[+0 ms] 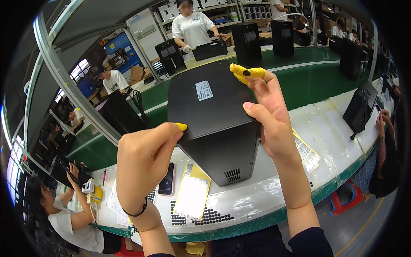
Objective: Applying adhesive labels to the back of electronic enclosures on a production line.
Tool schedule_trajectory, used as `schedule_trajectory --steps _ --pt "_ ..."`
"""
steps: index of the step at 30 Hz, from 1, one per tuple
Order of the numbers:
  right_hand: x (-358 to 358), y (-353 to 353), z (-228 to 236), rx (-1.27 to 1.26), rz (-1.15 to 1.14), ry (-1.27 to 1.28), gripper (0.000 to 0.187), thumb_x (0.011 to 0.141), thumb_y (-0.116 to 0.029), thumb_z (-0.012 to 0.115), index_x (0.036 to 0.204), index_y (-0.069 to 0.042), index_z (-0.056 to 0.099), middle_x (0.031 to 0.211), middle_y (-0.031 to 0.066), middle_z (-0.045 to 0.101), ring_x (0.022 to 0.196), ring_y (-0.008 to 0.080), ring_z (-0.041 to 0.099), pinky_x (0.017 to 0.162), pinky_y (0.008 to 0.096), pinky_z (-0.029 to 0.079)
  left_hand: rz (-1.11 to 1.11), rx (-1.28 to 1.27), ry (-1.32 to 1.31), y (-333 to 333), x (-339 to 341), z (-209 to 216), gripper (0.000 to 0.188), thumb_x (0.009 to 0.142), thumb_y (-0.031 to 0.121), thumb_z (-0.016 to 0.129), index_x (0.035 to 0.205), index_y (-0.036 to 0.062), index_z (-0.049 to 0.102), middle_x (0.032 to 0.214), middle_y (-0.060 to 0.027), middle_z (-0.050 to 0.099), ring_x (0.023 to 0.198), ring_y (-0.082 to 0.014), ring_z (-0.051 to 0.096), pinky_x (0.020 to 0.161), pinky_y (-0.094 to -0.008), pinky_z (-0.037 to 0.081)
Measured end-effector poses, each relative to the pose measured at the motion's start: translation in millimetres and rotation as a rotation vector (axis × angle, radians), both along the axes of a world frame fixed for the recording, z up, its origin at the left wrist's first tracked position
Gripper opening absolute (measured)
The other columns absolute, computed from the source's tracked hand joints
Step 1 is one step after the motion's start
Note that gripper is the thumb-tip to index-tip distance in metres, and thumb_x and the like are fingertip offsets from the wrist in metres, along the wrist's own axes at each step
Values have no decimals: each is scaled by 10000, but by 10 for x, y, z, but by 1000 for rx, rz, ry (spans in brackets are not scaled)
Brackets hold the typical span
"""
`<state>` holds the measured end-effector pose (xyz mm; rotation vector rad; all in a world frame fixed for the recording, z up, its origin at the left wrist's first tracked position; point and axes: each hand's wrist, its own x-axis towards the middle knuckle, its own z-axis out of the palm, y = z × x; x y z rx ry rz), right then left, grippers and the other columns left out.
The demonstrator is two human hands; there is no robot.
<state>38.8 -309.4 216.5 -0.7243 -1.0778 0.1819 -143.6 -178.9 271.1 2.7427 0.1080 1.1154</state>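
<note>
A tall black box-shaped unit [227,128] stands on the white worktop in front of me, its top tilted toward me. A pale printed label [204,91] is on its upper face, and vent slots are low on its front. My left hand [147,156] is closed, its yellow-covered fingertip at the unit's near left corner. Whatever it pinches there, if anything, is hidden. My right hand [267,107] is at the right edge, thumb touching the unit and fingers apart. Yellow covers sit on its fingers, and a small round black pad [247,73] is stuck to one.
A phone [166,180], a yellow-edged label sheet [192,192] and black round pads [214,215] lie near the unit. More labels [306,152] lie at right. Beyond is a green conveyor [299,94] carrying black units [246,45]. Co-workers sit close on both sides; another faces me.
</note>
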Motion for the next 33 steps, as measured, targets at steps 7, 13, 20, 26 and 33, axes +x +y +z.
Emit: schedule_trajectory --steps 7,13,20,26,33 --pt "-63 -57 23 -14 9 64 579 775 2 506 1320 -19 312 1336 151 399 1334 221 300 1123 315 117 -124 -554 -430 209 30 -247 404 850 43 666 1229 -36 551 616 78 346 546 -16 307 480 -211 214" --pt "-380 -404 -57 -11 -46 183 697 716 -13 539 1348 -91 256 1393 222 378 1337 314 316 1131 373 145 -327 -539 -492 -21 71 -373 921 693 184 810 1416 16 264 1261 -115 424 1194 -236 432 1070 -406 324" --pt "-544 -774 -356 128 -40 -36 408 726 9 695 1002 -125 426 1244 203 478 1210 355 465 1080 495 269 -349 -390 -291 -442 -279 -593 1061 567 195 835 1399 19 200 1333 -182 248 1244 -301 339 1034 -466 349" --pt "-161 -667 -5 15 -864 -378 209 736 -69 750 879 -78 598 1144 93 588 1183 316 449 1008 420 345 -148 -616 -639 -765 -347 -964 1099 592 380 798 1416 42 156 1415 -256 236 1341 -330 250 1130 -441 135" --pt "-57 -553 350 -144 -643 -518 136 752 -88 716 833 -35 621 1086 92 627 1150 269 484 999 378 340 -188 -279 -339 -754 -649 -989 969 642 428 710 1388 72 205 1419 -246 258 1323 -403 280 1100 -503 180"
